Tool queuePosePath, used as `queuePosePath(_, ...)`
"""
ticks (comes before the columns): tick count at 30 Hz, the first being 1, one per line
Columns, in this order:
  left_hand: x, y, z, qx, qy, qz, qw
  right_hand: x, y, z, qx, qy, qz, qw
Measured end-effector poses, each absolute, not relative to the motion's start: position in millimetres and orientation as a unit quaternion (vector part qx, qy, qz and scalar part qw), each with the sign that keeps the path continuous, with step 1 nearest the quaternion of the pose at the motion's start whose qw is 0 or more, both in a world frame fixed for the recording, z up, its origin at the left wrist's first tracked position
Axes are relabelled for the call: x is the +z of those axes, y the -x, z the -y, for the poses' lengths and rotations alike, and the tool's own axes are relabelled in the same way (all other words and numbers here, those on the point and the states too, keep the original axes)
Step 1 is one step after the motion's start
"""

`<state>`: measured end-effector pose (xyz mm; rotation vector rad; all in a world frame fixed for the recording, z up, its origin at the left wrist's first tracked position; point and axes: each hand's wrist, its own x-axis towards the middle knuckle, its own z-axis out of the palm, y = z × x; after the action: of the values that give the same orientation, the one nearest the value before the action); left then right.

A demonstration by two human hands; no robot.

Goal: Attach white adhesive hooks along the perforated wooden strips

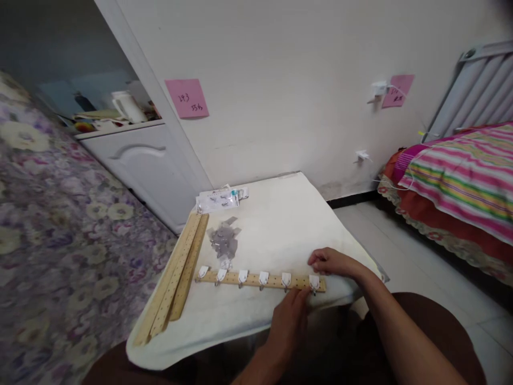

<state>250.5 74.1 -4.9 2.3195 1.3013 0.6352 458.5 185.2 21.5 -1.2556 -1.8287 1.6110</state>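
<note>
A narrow perforated wooden strip (274, 282) lies across the near part of the table, with several white-backed metal hooks (242, 276) spaced along it. My left hand (289, 318) is at the strip's near edge, its fingertips pressed against it beside the rightmost hook (314, 282). Just beyond the right end of the strip, my right hand (331, 262) hovers with fingers curled together; anything small inside the curl is hidden. Left of centre lies a pile of greyish clear film pieces (224, 239).
More perforated wooden strips (176, 278) lie lengthwise along the left side of the cloth-covered table (280, 214). Clear plastic packaging (218, 199) sits at the back left corner. A floral curtain (80, 240) hangs left, and a bed (460, 176) stands right.
</note>
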Motion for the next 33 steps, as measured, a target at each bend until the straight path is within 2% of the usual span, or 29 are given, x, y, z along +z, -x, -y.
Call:
queuePosePath(20,-13.1,-246.4,-67.9,0.241,-0.837,-0.452,0.193,17.2,-451.1,-183.2,0.556,0.453,0.661,0.220)
queuePosePath(26,3.2,-225.6,-54.4,0.241,-0.870,-0.392,0.176,13.1,-449.7,-182.9,0.550,0.461,0.661,0.219)
queuePosePath(33,18.5,-141.3,-37.1,0.258,-0.844,-0.457,0.114,14.9,-433.8,-188.3,0.413,0.490,0.706,0.302)
